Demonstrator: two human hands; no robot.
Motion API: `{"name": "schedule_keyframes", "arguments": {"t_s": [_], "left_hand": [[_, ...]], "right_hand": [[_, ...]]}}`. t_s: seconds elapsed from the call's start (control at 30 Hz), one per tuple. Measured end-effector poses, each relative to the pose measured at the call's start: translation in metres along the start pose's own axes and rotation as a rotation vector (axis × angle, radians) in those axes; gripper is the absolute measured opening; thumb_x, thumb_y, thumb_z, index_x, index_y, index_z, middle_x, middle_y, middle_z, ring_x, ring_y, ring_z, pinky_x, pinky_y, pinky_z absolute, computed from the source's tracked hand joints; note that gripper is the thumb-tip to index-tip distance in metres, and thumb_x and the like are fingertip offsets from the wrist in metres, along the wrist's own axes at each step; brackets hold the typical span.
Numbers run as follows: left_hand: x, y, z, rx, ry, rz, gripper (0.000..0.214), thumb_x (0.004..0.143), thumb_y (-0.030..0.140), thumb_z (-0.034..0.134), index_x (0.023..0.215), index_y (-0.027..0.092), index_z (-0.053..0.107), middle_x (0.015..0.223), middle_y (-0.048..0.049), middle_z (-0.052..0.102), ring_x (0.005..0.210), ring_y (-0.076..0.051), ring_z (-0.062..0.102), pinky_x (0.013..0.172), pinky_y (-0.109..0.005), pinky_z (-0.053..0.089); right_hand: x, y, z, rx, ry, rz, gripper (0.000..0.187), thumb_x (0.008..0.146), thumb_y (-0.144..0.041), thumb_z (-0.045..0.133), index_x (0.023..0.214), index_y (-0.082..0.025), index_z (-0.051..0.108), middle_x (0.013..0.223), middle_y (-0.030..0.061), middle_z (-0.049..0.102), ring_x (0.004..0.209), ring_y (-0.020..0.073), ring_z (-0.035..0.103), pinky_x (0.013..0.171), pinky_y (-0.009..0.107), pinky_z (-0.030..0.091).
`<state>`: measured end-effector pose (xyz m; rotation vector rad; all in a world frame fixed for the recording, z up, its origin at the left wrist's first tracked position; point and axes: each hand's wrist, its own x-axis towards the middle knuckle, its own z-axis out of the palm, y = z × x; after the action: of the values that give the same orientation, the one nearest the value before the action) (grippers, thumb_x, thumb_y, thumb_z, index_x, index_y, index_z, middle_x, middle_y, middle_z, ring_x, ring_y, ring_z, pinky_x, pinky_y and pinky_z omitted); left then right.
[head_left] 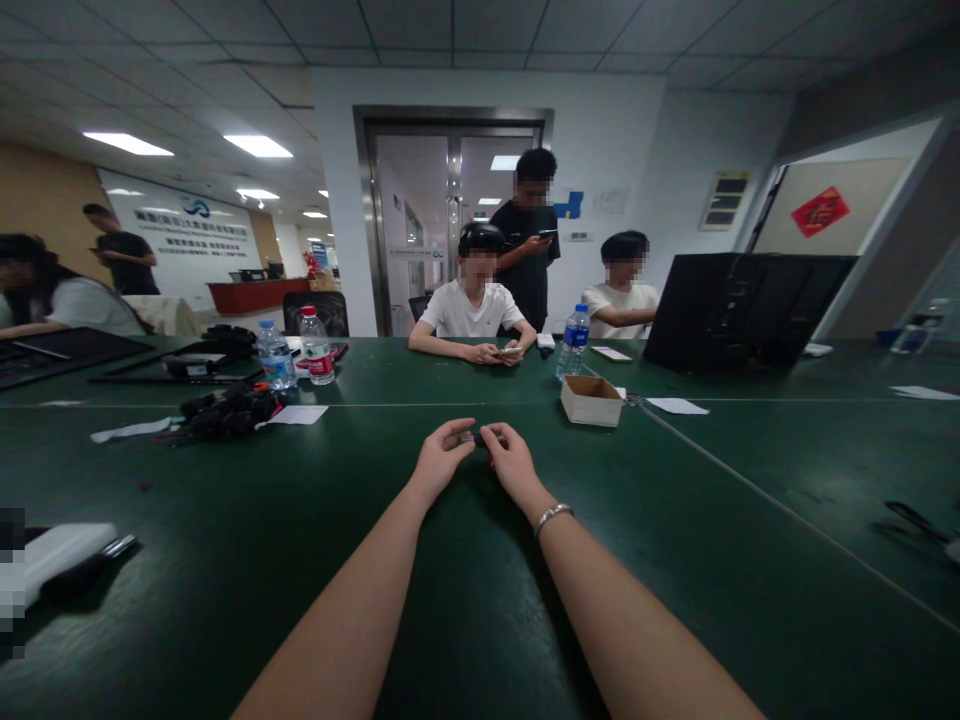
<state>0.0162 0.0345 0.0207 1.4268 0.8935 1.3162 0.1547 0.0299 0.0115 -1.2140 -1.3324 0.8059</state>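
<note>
Both my arms reach forward over the dark green table [465,600]. My left hand [441,462] and my right hand [508,460] meet at the fingertips, pinched together on a small dark object [475,438] held between them just above the tabletop. It is too small to name. A silver bracelet [553,516] circles my right wrist.
A small open cardboard box [591,399] sits beyond my hands to the right, with water bottles [574,342] [316,346] [276,356] farther back. A pile of black parts [229,412] lies at left, a black case [739,310] at right. Several people sit or stand across the table.
</note>
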Motion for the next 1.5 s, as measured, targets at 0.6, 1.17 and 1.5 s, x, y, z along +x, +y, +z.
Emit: {"name": "schedule_keyframes", "arguments": {"t_s": [0.6,1.17,1.5], "left_hand": [[0.000,-0.006,0.000,0.225,0.037,-0.138,0.027,0.081,0.040,0.051,0.084,0.015,0.060,0.077,-0.0058,0.064,0.066,-0.014,0.060,0.064,-0.028,0.048],[-0.001,-0.007,0.000,0.165,0.066,-0.069,0.028,0.071,0.020,0.064,0.098,0.016,0.058,0.097,-0.0085,0.065,0.084,-0.015,0.062,0.075,-0.027,0.048],[0.001,-0.016,-0.001,0.235,0.062,-0.042,0.028,0.076,0.040,0.060,0.094,0.018,0.056,0.089,-0.0057,0.064,0.073,-0.014,0.060,0.061,-0.024,0.046]], "right_hand": [[0.001,0.003,0.001,-0.039,-0.041,-0.024,0.035,0.076,-0.052,0.054,0.085,-0.019,0.059,0.056,-0.0046,0.049,0.050,0.0112,0.045,0.047,0.023,0.035],[0.001,0.002,0.001,-0.034,-0.033,-0.014,0.034,0.076,-0.052,0.052,0.085,-0.019,0.059,0.058,-0.0037,0.049,0.051,0.0113,0.045,0.047,0.023,0.035],[0.002,0.002,0.001,-0.057,-0.020,-0.029,0.032,0.076,-0.050,0.053,0.083,-0.019,0.060,0.056,-0.0037,0.049,0.050,0.0114,0.045,0.045,0.023,0.035]]}}
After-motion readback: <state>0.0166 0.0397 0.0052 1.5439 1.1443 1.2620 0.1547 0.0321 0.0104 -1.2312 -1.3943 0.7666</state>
